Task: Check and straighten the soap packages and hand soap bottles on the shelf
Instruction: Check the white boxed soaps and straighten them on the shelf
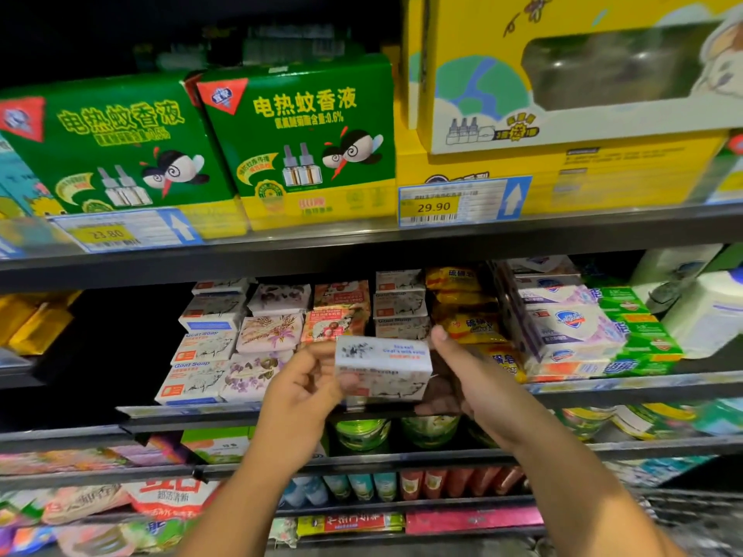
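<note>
A yellow box fills the right end of the top shelf, with two green boxes leaning side by side to its left. Below, the soap shelf carries stacks in a row from left to right: goat soaps, flower soaps, orange soaps, a second goat stack, yellow packs, white-purple packs and green packs, with white containers at the right end. Some stacks sit askew, their faces tilted upward. Both arms reach up from the bottom edge of the view. The left hand curls round the left end of a soap box, thumb on its front face. The right hand grips the right end, thumb raised at the top corner and fingers tucked beneath. The soap box is held off the shelf, just in front of its front edge near the middle, below the second goat stack, slightly tilted with its top and front faces showing. A price tag reading 29.90 hangs on the top shelf's front edge under the yellow box.
</note>
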The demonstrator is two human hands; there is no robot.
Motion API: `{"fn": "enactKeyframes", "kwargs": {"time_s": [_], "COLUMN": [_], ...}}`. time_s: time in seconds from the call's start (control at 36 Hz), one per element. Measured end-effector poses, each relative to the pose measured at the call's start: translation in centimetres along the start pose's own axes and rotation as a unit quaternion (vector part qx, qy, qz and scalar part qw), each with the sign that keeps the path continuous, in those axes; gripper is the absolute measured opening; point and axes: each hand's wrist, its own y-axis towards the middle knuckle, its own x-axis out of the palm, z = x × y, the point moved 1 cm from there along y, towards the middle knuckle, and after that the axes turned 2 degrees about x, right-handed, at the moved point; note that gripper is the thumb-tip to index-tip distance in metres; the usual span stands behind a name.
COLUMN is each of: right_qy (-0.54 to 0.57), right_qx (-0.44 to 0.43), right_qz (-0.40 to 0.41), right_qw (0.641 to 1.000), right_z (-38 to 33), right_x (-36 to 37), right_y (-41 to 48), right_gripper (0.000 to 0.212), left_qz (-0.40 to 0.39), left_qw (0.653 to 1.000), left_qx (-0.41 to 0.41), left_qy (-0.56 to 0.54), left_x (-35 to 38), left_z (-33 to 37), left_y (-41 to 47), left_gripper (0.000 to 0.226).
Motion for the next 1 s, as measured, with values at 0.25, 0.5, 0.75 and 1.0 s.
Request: {"fn": "enactKeyframes", "kwargs": {"time_s": [0.25, 0.5, 0.75, 1.0], "right_qy": [-0.023, -0.018, 0.001, -0.075], "right_qx": [-0.100, -0.115, -0.120, -0.094], "right_qz": [-0.089, -0.048, -0.035, -0.001], "right_qw": [0.991, 0.992, 0.992, 0.993], "right_z": [0.3, 0.1, -0.2, -0.4], "right_x": [-0.7, -1.0, -0.9, -1.0], "right_y": [0.1, 1.2, 1.2, 1.6], "right_gripper": [0.077, 0.069, 0.041, 0.040], "left_qz": [0.062, -0.025, -0.144, -0.040], "left_qw": [0.983, 0.977, 0.979, 0.984], "left_qx": [-0.116, -0.178, -0.066, 0.009], "left_qy": [-0.130, -0.111, 0.128, 0.175], "left_x": [0.6, 0.4, 0.2, -0.1], "left_z": [-0.5, 0.5, 1.2, -0.1], "left_y": [0.7, 0.9, 0.9, 1.7], "left_gripper": [0.037, 0.055, 0.071, 0.039]}}
